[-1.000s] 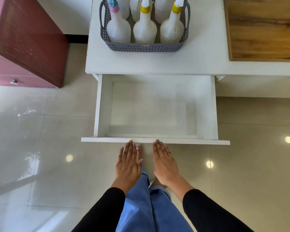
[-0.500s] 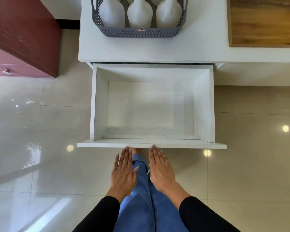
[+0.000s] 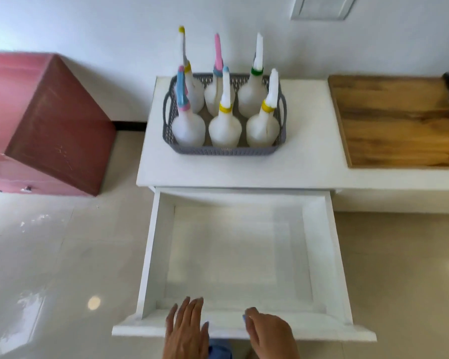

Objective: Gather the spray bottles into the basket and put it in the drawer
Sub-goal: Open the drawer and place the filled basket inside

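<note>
Head view shows you most of the way through: six spray bottles [image 3: 189,128] stand upright in two rows inside the grey basket [image 3: 226,150], and none can be seen lying loose on the white cabinet top [image 3: 306,161], so the gathering part looks finished as far as this picture reaches. The basket sits on that top, towards its back, well apart from the drawer [image 3: 240,257] below it. The drawer is pulled out wide towards you and nothing shows inside it. Your left hand [image 3: 186,330] is over the drawer's front panel with its fingers straight and a little spread, holding nothing; whether it touches the panel is hard to tell through the blur. Your right hand [image 3: 268,332] is beside it over the same panel, fingers bent loosely downward, and it grips nothing that you can make out. What is left, by my judgement, is the second half: take the basket by its two side handles, lift it clear of the top, lower it into the open drawer without tipping the tall nozzles, then push the drawer closed. To the left stands a red cabinet [image 3: 60,125], and to the right a wooden board [image 3: 399,120] lies on the counter; neither has any part in the job.
</note>
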